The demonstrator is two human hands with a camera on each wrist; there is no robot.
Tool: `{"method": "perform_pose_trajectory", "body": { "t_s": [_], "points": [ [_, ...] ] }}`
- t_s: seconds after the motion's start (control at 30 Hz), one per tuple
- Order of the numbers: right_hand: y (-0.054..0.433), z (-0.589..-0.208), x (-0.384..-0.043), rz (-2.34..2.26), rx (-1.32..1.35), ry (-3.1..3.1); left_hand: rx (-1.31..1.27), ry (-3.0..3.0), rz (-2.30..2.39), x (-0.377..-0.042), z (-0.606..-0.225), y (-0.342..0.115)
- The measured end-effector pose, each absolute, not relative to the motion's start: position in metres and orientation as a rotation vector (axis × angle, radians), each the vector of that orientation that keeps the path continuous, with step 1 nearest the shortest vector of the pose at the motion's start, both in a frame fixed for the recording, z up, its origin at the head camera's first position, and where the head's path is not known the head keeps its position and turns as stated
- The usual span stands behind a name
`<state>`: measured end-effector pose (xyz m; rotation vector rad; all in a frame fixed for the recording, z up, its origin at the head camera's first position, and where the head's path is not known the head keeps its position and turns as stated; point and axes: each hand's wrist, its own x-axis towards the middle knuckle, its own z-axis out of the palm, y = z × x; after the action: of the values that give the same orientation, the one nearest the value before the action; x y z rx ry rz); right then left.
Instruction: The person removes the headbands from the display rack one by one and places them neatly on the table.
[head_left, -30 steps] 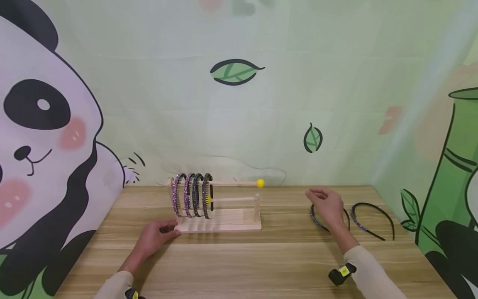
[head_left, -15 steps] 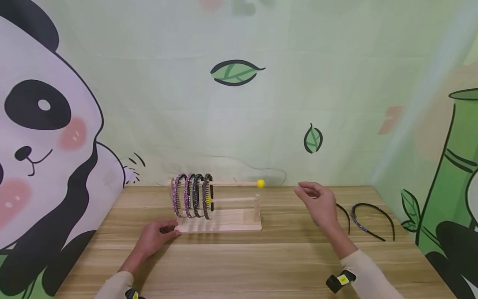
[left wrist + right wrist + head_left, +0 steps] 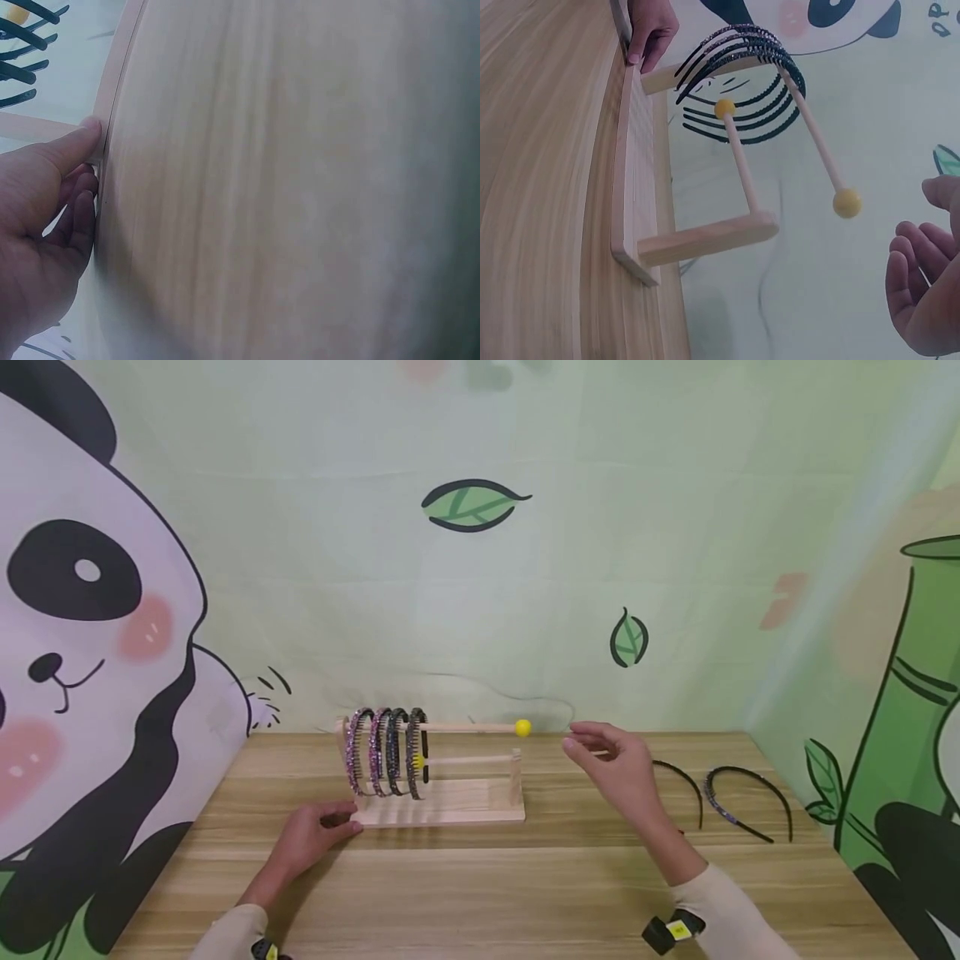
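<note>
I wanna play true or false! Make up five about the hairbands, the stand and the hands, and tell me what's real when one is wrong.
1. Four hairbands hang on the stand. True.
2. The right hand holds a hairband. False: it holds nothing.
3. The left hand touches the stand. True.
4. The balls on the rods are red. False: they are yellow.
5. Two loose hairbands lie on the table. True.

The head view looks forward and down; the closer wrist views share the rack (image 3: 465,806), the right facing left.
</note>
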<state>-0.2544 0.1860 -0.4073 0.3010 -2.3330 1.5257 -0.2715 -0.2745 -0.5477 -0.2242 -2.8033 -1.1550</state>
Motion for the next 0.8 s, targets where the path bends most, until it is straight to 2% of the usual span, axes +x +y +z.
{"method": "perform_pose_trajectory", "body": {
  "t_s": [0.8],
  "points": [
    [0.111, -0.397, -0.253, 1.724, 0.585, -2.306, -0.238, -2.794, -1.139, -0.271, -0.548, -0.274]
  ]
}}
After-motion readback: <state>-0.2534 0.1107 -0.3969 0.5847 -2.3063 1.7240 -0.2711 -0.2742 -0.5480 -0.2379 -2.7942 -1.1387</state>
